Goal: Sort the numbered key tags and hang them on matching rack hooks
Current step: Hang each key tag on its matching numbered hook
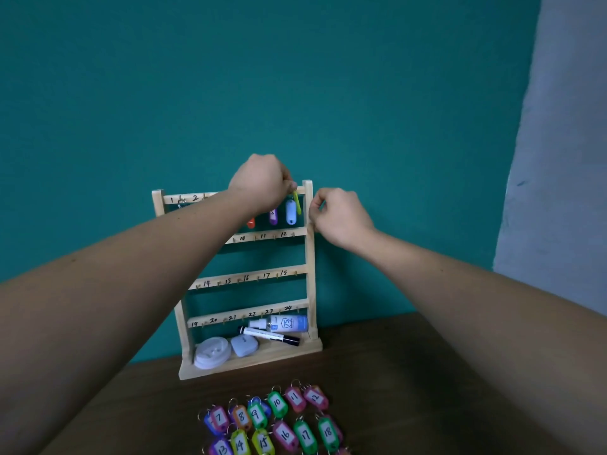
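A wooden key rack (308,257) with four numbered rails stands on the table against the teal wall. My left hand (262,183) is at the right end of the top rail and pinches the ring of a yellow-green tag (297,202) that hangs edge-on there. Beside it hang a light blue tag (290,213), a purple tag (273,217) and a red tag (251,222), partly hidden by my left forearm. My right hand (340,216) grips the rack's right post. Several numbered tags (279,421) lie in rows on the table in front of the rack.
On the rack's base lie a white lid (212,353), a small pale case (243,344), a black-and-white marker (269,334) and a spray bottle (282,323). The dark wooden table (394,389) extends to the right. A pale wall (558,159) rises at the right.
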`<state>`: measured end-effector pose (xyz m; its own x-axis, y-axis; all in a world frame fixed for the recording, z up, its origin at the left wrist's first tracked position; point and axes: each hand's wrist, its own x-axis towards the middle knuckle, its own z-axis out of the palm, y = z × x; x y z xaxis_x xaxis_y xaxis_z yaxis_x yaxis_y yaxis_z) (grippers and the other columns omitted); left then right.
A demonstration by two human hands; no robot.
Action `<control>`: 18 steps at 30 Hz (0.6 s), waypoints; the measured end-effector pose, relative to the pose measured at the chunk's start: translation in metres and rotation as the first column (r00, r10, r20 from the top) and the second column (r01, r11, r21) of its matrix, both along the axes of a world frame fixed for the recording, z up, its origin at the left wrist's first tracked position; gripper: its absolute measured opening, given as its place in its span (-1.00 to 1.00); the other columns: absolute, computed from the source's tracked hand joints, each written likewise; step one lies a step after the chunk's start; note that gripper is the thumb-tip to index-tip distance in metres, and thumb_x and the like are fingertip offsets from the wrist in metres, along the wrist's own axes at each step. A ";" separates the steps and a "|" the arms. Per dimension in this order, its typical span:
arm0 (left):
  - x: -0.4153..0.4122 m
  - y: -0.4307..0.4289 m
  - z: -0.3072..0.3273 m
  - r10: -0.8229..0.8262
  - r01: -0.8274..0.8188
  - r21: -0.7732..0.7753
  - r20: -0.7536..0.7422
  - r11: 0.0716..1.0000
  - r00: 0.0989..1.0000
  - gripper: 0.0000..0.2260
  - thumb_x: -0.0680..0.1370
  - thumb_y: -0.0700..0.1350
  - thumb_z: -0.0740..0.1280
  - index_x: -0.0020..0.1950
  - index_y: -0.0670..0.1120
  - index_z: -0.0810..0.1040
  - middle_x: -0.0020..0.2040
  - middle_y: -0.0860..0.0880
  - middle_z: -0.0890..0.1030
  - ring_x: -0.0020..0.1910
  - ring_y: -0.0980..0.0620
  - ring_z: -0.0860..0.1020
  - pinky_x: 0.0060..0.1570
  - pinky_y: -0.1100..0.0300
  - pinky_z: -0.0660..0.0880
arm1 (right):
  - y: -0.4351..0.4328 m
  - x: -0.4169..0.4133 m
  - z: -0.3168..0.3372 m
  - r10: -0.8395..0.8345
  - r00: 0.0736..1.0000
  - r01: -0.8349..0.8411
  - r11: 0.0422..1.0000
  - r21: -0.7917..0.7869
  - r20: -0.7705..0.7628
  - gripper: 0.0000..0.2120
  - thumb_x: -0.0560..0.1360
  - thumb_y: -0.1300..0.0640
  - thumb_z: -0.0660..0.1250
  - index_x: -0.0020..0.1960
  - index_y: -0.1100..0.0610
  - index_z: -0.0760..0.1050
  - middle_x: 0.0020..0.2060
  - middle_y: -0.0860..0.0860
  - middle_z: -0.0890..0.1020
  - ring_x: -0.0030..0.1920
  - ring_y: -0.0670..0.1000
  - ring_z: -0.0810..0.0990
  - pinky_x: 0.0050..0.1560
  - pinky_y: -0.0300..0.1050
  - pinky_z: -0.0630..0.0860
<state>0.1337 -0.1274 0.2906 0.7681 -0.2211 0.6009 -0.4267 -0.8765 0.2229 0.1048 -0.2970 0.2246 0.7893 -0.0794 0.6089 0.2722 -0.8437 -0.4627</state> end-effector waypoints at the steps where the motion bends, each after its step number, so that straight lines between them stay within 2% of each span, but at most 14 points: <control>1: 0.001 -0.001 0.001 0.001 -0.001 -0.001 -0.005 1.000 1.000 -0.84 0.62 0.05 0.43 -0.01 0.01 0.77 -0.12 -0.07 0.72 -0.10 -0.11 0.67 -0.12 0.11 0.57 | 0.000 -0.001 -0.002 0.006 1.000 -0.006 1.000 0.002 0.001 -0.85 0.53 0.12 0.25 -0.16 0.04 0.57 -0.26 -0.02 0.68 -0.18 0.14 0.64 -0.19 -0.06 0.60; 3: 0.003 -0.003 0.002 0.003 -0.004 -0.008 -0.011 1.000 1.000 -0.85 0.61 0.05 0.45 -0.04 0.02 0.76 -0.12 -0.05 0.72 -0.08 -0.10 0.67 -0.12 0.13 0.54 | -0.001 -0.004 -0.006 0.020 1.000 -0.020 1.000 0.011 -0.006 -0.85 0.52 0.12 0.26 -0.19 0.03 0.56 -0.28 -0.02 0.67 -0.21 0.13 0.63 -0.16 -0.03 0.63; 8: 0.005 -0.002 0.005 -0.007 -0.001 -0.105 -0.078 0.994 0.997 -0.87 0.55 0.04 0.51 -0.14 0.02 0.75 -0.14 0.04 0.73 -0.05 -0.01 0.68 -0.05 0.13 0.61 | -0.003 -0.010 -0.020 0.068 0.997 -0.068 0.997 0.033 -0.028 -0.86 0.51 0.09 0.26 -0.18 0.01 0.57 -0.29 -0.03 0.70 -0.20 0.09 0.66 -0.11 0.02 0.67; 13: 0.004 -0.001 0.009 -0.053 0.006 -0.248 -0.184 0.969 0.982 -0.88 0.51 0.00 0.59 -0.12 -0.04 0.76 -0.12 0.00 0.75 -0.08 0.02 0.68 0.01 0.10 0.66 | -0.004 -0.018 -0.035 0.108 0.993 -0.106 0.994 0.035 -0.049 -0.87 0.52 0.09 0.27 -0.13 0.00 0.59 -0.29 -0.04 0.70 -0.20 0.06 0.67 -0.10 0.04 0.68; 18: 0.005 0.001 0.014 -0.061 -0.019 -0.284 -0.269 0.959 0.961 -0.85 0.45 -0.03 0.63 -0.16 -0.06 0.75 -0.25 -0.04 0.71 -0.26 0.01 0.61 -0.17 0.18 0.54 | -0.005 -0.025 -0.038 0.150 0.987 -0.148 0.988 0.038 -0.064 -0.86 0.53 0.12 0.28 -0.12 -0.01 0.60 -0.30 -0.04 0.69 -0.20 0.05 0.69 -0.09 0.05 0.68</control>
<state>0.1382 -0.1263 0.3050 0.9077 -0.0918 0.4096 -0.3326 -0.7524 0.5685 0.0793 -0.3016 0.1866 0.8324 0.0228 0.5537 0.3612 -0.7801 -0.5109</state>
